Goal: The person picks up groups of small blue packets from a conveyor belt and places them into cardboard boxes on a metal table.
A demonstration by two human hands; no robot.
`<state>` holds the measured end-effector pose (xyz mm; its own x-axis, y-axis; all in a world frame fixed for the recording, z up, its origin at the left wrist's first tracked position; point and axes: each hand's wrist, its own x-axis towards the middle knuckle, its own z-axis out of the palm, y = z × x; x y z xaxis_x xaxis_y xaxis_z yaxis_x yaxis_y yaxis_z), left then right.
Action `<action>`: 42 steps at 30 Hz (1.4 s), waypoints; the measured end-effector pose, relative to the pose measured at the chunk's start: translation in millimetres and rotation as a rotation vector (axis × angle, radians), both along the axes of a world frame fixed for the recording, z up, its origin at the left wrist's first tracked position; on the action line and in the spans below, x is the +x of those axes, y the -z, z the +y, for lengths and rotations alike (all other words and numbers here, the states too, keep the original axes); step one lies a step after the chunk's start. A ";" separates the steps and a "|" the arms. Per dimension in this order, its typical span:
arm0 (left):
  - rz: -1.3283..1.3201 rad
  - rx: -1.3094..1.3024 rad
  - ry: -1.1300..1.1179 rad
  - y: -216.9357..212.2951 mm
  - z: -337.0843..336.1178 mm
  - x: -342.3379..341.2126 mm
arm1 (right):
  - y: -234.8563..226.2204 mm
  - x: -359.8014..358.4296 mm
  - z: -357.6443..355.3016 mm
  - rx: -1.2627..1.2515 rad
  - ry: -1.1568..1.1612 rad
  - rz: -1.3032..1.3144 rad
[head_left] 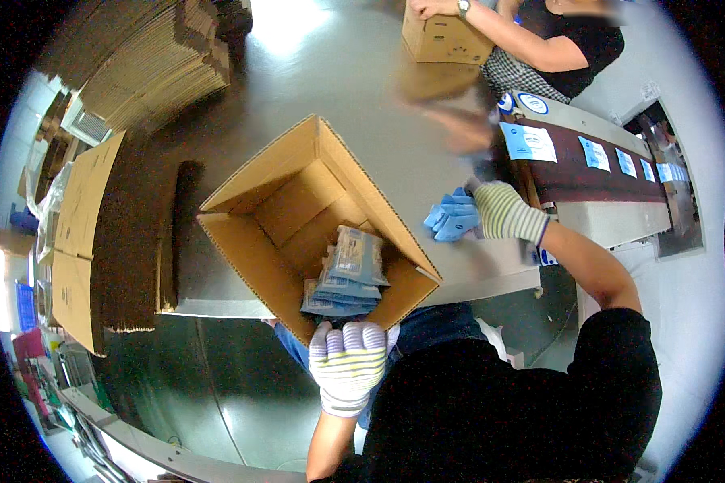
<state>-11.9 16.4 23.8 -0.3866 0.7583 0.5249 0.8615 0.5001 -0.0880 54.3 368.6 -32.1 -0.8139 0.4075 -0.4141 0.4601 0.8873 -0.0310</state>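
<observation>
An open cardboard box [286, 211] stands tilted towards me at the table's near edge. Several blue-and-white flat packets [350, 270] lie overlapping inside it, along its near right wall. My left hand [348, 364], in a striped knitted glove, is closed over the box's near rim with the knuckles showing. To the right of the box my right hand [507, 213], gloved the same way, is closed at the side of a small bunch of blue packets [453, 216]. The fingertips on that side are partly hidden, and the bunch appears held against them.
A conveyor belt [568, 181] at the right carries single blue packets [594, 153]. Folded cardboard stacks [153, 68] rise at the far left, with more cardboard [84, 233] nearer. Across the grey table [330, 88], a co-worker's hand [437, 8] rests on another box [443, 40]. A blurred arm [455, 129] reaches near the belt.
</observation>
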 end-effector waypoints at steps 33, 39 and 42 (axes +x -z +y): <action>-0.016 -0.026 -0.015 8.5 -5.2 12.3 | -171.7 -63.0 -26.9 -0.134 -0.431 0.880; -0.024 0.058 -0.010 1.0 3.8 6.1 | -131.7 2.6 98.8 -0.147 -0.135 0.720; -0.013 0.049 -0.026 3.8 1.7 7.7 | -131.2 14.7 134.0 -0.151 0.074 0.577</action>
<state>-4.2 18.1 20.0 -0.4133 0.7216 0.5555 0.8490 0.5259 -0.0516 69.1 502.5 99.1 -0.8961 0.4430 0.0286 0.3919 0.8196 -0.4179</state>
